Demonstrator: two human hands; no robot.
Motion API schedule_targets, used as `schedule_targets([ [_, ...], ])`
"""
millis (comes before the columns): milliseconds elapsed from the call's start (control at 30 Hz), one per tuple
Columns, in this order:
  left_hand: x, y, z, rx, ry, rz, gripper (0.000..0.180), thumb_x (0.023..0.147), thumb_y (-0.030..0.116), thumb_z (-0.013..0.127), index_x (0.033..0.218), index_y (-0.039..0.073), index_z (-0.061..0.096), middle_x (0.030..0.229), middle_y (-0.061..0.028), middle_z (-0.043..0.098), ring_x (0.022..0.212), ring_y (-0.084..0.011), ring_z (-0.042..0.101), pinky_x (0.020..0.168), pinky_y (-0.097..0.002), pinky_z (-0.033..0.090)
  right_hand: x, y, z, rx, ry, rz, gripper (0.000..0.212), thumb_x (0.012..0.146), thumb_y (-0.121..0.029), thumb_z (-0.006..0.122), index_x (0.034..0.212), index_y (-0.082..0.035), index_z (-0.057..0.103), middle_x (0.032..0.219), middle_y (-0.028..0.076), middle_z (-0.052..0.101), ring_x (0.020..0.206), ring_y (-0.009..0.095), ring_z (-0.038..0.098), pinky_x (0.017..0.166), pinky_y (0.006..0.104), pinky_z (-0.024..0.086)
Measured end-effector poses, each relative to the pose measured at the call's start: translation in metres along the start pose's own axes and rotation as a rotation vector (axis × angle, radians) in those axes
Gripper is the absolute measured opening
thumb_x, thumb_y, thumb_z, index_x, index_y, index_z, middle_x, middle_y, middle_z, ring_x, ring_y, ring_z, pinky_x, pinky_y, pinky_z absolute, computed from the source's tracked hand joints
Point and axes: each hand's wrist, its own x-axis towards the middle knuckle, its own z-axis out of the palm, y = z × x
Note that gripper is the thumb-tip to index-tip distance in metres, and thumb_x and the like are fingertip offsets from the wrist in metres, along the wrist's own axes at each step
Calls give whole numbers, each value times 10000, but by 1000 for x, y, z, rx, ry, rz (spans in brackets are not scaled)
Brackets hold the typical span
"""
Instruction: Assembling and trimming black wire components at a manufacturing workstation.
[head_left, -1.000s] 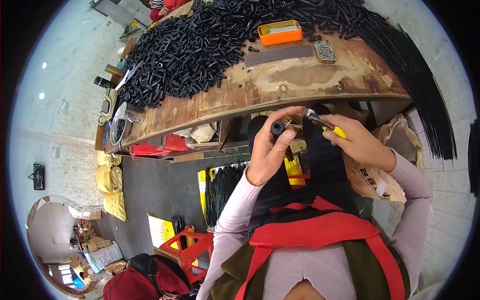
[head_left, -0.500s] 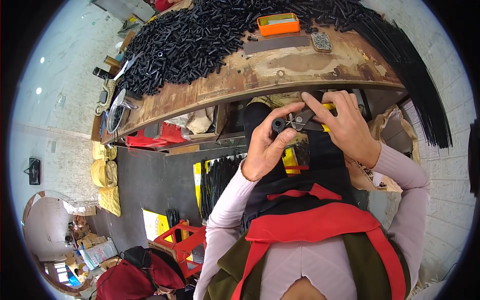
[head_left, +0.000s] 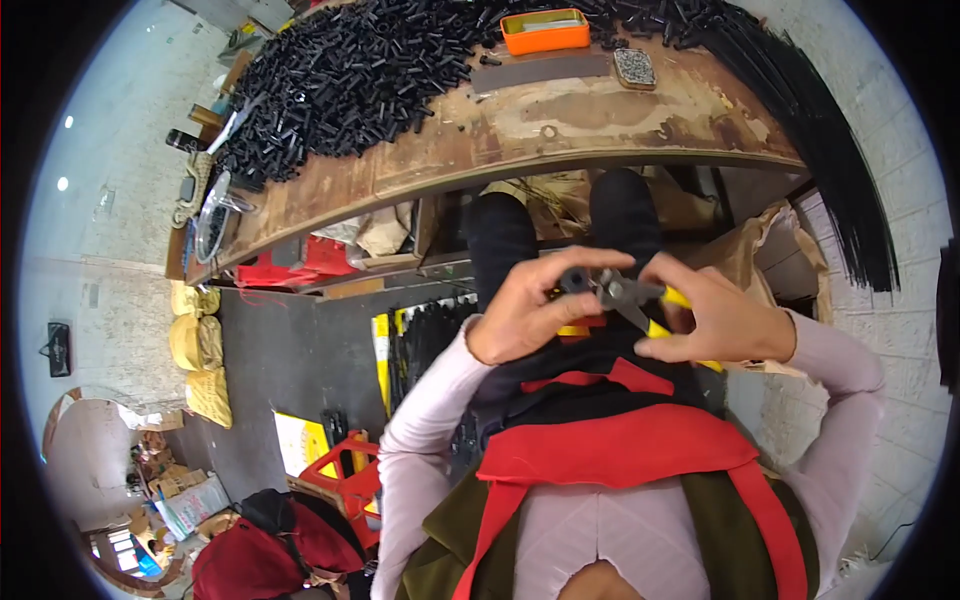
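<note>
We hold the black tube (head_left: 574,281) in our curled left hand (head_left: 520,315), probably to steady it, while our half-closed right hand (head_left: 735,315) holds spread-handled pliers (head_left: 627,295) just beside.

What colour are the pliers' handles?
The pliers' handles are yellow, seen best in the head view.

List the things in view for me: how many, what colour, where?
Bench: one, brown, top of view
Tubes: many, black, heaped on bench
Box: one, orange, bench's far side
Strip: one, grey, in front of box
Tin: one, grey bits inside, right of strip
Rods: one bundle, black, over bench's right end
Sacks: three, yellow, floor at left
Plastic frame: one, red, lower left
Held tube: one, black, left hand
Pliers: one, yellow-handled, right hand
Left hand: one, bare, around held tube
Right hand: one, bare, on pliers
</note>
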Motion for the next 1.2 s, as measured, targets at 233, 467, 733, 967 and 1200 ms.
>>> schedule_targets([
  [233,24,6,-4,-97,181,-123,404,930,219,655,1283,37,585,1164,-29,624,999,-86,548,899,-245,438,3,18,-20,-942,667,-543,541,801,-60,662,1295,9,450,1066,193,561,972,344,585,845,394,478],
  [467,36,-1,8,-213,-20,-145,509,894,437,667,1198,29,649,1035,-6,594,877,-82,517,750,-222,405,-6,33,-20,513,-284,76,411,857,-117,667,1192,4,463,664,89,573,548,174,585,505,324,457],
  [733,60,-8,10,-10,36,-108,526,914,389,643,1273,9,582,1240,-81,602,1063,-141,537,938,-276,412,-9,51,-40,-354,449,-389,501,823,-69,651,1278,17,459,885,133,560,667,232,601,617,348,495],
  [967,66,-7,10,13,-31,-119,535,913,423,642,1265,22,594,1093,-19,590,925,-91,510,799,-227,410,-1,74,-27,70,251,-298,448,865,-64,611,1269,23,437,1067,164,559,592,229,629,568,336,510],
  [1200,65,-5,-3,47,16,-136,598,909,453,638,1289,-3,565,989,-12,551,800,-90,488,704,-216,401,12,69,-41,-504,692,-690,417,852,-102,668,1204,10,473,692,109,596,541,282,604,512,345,488],
])
